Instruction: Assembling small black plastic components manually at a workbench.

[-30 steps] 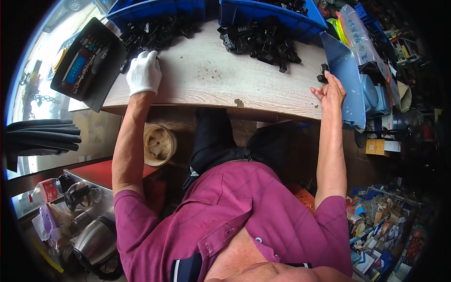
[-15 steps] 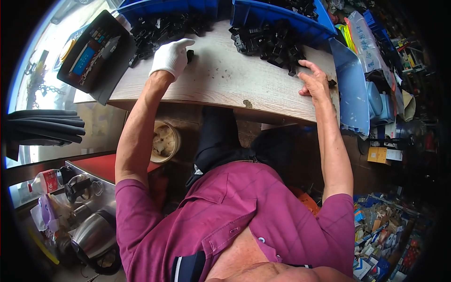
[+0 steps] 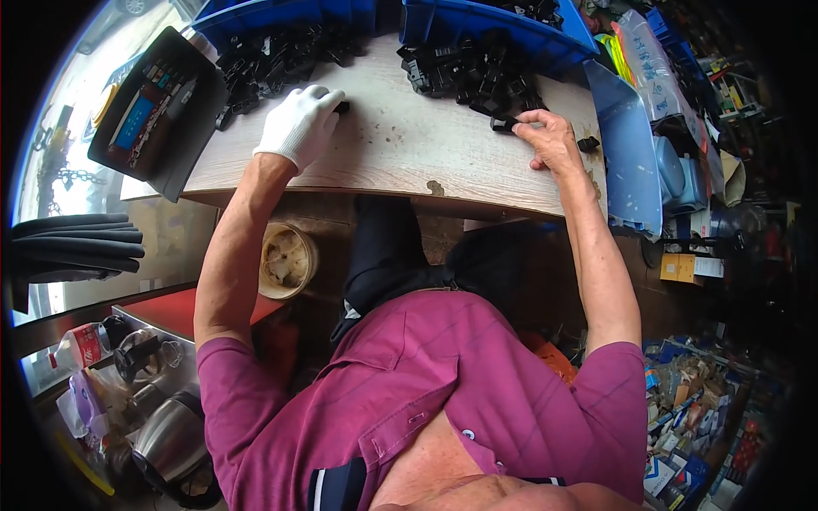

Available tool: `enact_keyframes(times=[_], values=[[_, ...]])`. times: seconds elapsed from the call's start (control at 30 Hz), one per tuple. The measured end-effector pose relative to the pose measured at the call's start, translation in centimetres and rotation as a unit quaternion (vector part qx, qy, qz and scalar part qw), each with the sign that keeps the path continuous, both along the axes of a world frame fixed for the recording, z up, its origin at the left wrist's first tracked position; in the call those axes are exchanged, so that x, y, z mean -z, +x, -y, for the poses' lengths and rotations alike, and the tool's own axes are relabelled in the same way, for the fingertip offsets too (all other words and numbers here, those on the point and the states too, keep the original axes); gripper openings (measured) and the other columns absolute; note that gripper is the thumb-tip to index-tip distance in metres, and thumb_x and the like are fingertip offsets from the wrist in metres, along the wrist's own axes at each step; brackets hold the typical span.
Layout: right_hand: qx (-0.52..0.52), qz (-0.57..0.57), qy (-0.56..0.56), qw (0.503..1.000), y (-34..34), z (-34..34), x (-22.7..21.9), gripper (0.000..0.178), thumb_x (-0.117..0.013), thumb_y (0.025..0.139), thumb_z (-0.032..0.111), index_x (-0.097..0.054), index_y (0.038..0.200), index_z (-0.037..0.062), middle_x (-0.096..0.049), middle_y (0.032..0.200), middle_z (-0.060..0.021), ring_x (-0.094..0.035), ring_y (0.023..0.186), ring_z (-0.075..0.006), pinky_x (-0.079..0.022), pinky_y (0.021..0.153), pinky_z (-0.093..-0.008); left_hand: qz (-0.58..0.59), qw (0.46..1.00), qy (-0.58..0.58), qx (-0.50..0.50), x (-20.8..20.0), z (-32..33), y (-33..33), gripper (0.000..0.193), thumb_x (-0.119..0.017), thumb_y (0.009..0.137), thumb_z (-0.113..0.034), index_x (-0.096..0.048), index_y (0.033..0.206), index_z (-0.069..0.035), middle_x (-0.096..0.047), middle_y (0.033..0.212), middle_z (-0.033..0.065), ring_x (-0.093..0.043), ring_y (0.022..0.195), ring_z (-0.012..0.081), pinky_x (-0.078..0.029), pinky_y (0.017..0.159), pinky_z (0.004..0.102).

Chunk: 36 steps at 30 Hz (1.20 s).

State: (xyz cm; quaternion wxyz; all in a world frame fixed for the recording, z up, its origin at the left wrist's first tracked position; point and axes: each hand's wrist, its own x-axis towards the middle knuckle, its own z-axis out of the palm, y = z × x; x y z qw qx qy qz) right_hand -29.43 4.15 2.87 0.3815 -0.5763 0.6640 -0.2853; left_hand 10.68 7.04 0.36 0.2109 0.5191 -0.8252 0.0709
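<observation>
On the pale wood-grain table [image 3: 400, 145], my left hand [image 3: 298, 128], in a white knitted glove, is closed with its fingers curled around a small black plastic part [image 3: 342, 108]. Most of that part is hidden by the glove. My bare right hand [image 3: 551, 140] pinches another black plastic part [image 3: 503, 123] between thumb and forefinger, at the near edge of the right pile of black parts [image 3: 469, 72]. A left pile of similar parts [image 3: 277, 64] lies beyond my gloved hand. One loose black piece [image 3: 587, 144] sits just right of my right hand.
Blue bins [image 3: 503, 34] stand behind the piles. A dark open case with a panel [image 3: 136, 119] occupies the table's left end. A light-blue plastic sheet [image 3: 629, 153] borders the right end. Below the table are a round bucket [image 3: 288, 260] and, at left, a steel kettle [image 3: 173, 439].
My right hand's fingers have come together on a black part at the pile's edge. My left fingers have curled down around the small part. The whole view has shifted slightly.
</observation>
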Motion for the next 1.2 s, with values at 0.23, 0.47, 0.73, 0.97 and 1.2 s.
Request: enact_keyframes(times=[0.23, 0.47, 0.73, 0.97, 1.2], values=[[0.009, 0.049, 0.039, 0.998, -0.7, -0.8, -0.7, 0.049, -0.083, 0.08, 0.019, -0.066, 0.124, 0.0043, -0.063, 0.074, -0.0048, -0.049, 0.047, -0.0089, -0.049, 0.044, -0.0257, -0.02, 0.999, -0.038, -0.015, 0.5, -1.6, -1.8, 0.025, -0.058, 0.092, -0.008, -0.062, 0.117, -0.009, -0.069, 0.103, 0.0144, -0.065, 0.094, 0.0354, -0.055, 0.08, 0.043], [-0.027, -0.019, 0.049, 0.998, 1.2, -1.0, -0.9, 0.041, -0.082, 0.08, 0.018, -0.07, 0.117, 0.0062, -0.068, 0.081, -0.0063, -0.051, 0.05, -0.0088, -0.045, 0.039, -0.0236, -0.177, 0.984, -0.022, 0.029, 1.0, -2.7, -6.1, 0.029, -0.068, 0.089, -0.012, -0.067, 0.117, -0.005, -0.072, 0.1, 0.0155, -0.067, 0.093, 0.0362, -0.054, 0.082, 0.0434], [-0.031, 0.018, 0.001, 0.999, 2.0, -1.6, 0.0, 0.04, -0.081, 0.08, 0.016, -0.069, 0.117, 0.009, -0.049, 0.062, 0.0042, -0.042, 0.043, -0.006, -0.037, 0.035, -0.0232, -0.322, 0.945, 0.001, 0.052, 0.9, -2.3, -11.8, 0.027, -0.066, 0.088, -0.012, -0.069, 0.115, -0.006, -0.073, 0.106, 0.0162, -0.069, 0.098, 0.0359, -0.056, 0.085, 0.0424], [-0.054, -0.009, -0.012, 0.998, 3.4, -1.8, -0.5, 0.042, -0.079, 0.082, 0.013, -0.068, 0.122, 0.0094, -0.043, 0.058, 0.0054, -0.038, 0.038, -0.0055, -0.036, 0.034, -0.0236, -0.319, 0.945, 0.023, 0.066, 0.7, -0.6, -16.1, 0.03, -0.067, 0.09, -0.014, -0.07, 0.119, -0.009, -0.073, 0.107, 0.016, -0.069, 0.098, 0.0363, -0.056, 0.085, 0.0418], [-0.075, -0.075, 0.014, 0.994, 3.8, -1.6, -1.1, 0.039, -0.078, 0.078, 0.021, -0.069, 0.115, 0.0116, -0.05, 0.061, 0.0025, -0.05, 0.049, -0.0104, -0.045, 0.038, -0.0276, -0.199, 0.975, 0.029, 0.095, 0.8, 0.6, -17.1, 0.023, -0.063, 0.092, -0.016, -0.071, 0.113, -0.013, -0.073, 0.099, 0.0111, -0.068, 0.092, 0.0336, -0.056, 0.081, 0.0418]])
